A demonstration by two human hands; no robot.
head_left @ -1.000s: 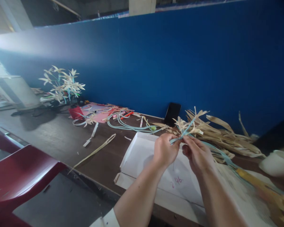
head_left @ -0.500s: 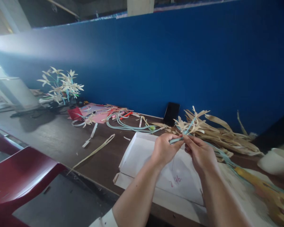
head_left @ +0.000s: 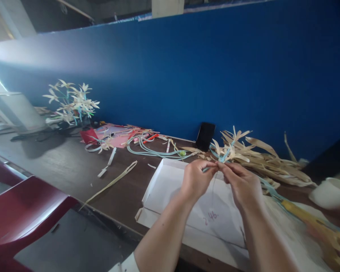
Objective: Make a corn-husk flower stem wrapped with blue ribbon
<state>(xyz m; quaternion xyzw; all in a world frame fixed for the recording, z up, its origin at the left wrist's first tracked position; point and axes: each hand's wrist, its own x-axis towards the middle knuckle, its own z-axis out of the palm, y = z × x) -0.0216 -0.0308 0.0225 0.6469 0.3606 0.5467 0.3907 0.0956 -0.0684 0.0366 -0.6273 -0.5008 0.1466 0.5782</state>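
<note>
Above a white open box lid [head_left: 167, 185] my two hands meet, fingertips nearly touching. My left hand [head_left: 198, 179] is closed in a pinch on a light-blue strip. Thumb and fingers of my right hand [head_left: 242, 183] pinch the base of a pale husk flower [head_left: 234, 153], whose light-blue stem shows among its petals. A thin dark thread or wire hangs below the fingertips; which hand holds it is unclear. The exact grip points are partly hidden by the fingers.
Dried husks [head_left: 274, 166] lie behind my right hand, and a black phone [head_left: 205, 136] leans on the blue partition [head_left: 170, 83]. Yellow-handled scissors [head_left: 306, 217] and a white cup [head_left: 330, 192] are at right. A finished husk-flower bunch [head_left: 76, 102] stands at left, near a red chair [head_left: 25, 211].
The flower and its blue stem have turned slightly between my fingers, and my fingertips have come closer together. Less of the blue strip shows at my left hand.
</note>
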